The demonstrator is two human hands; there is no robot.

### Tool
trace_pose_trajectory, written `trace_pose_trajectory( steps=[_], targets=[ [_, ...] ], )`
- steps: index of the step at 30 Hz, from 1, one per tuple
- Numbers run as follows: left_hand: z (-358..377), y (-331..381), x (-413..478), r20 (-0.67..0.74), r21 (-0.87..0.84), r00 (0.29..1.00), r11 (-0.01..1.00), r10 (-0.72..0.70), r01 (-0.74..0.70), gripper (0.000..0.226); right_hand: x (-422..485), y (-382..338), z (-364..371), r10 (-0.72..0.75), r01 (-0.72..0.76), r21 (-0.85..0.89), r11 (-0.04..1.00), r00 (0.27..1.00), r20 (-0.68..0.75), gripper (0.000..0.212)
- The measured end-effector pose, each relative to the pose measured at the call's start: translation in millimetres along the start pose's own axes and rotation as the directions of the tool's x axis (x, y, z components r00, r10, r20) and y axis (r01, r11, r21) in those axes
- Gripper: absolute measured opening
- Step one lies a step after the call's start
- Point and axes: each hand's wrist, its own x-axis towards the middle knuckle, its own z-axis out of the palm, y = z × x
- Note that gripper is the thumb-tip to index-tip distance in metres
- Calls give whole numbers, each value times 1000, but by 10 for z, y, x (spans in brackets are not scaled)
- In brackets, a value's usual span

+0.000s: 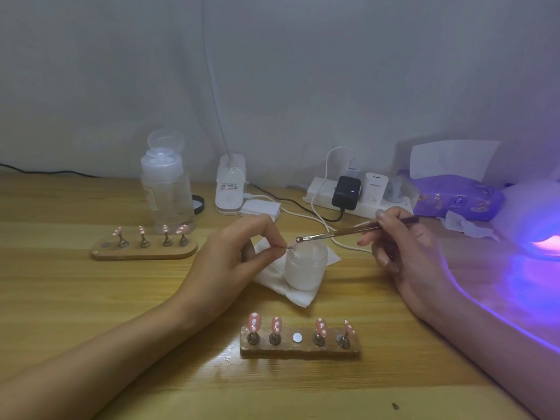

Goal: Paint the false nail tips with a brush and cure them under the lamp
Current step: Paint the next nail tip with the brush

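Mid-table (91, 298), the left hand (239, 256) pinches a pink nail tip (291, 245) above a white jar (306, 268). The right hand (403, 250) grips a brush (339, 234), bristles at the nail. Painted tips (254, 322) stand on a holder (300, 351) toward the front edge, and the lamp (533, 219) glows violet at the right edge.

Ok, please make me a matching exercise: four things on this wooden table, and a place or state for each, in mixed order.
1 clear plastic bottle
2 white frosted jar
3 thin dark-handled brush
4 near wooden nail stand

a held in the right hand
b middle spot empty
c flip lid open
d standing on white tissue

Pairs: 1-c, 2-d, 3-a, 4-b.
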Motion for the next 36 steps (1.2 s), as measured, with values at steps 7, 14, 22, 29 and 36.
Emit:
trace_pose_trajectory(
  steps=[7,14,22,29,36],
  targets=[
    [0,-8,4,5,-2,1000,1000,2,-2,8,12,11,-2,-1,1,-14,1000,1000,-3,18],
    [-2,-4,7,-2,6,1000,1000,14,-14,7,-9,3,18,0,-1,-33,999,1000,-16,21],
    [-1,-18,6,-7,23,1000,1000,4,-4,6,-27,-22,30,1,-1,-68,998,1000,-4,21],
    [-3,-24,5,-5,9,1000,1000,-3,3,5,-37,-24,35,7,-5,-70,998,1000,26,17],
    [1,-12,3,-3,1,1000,1000,2,-2,4,-43,-29,41,9,-6,-57,998,999,35,17]
  ],
)
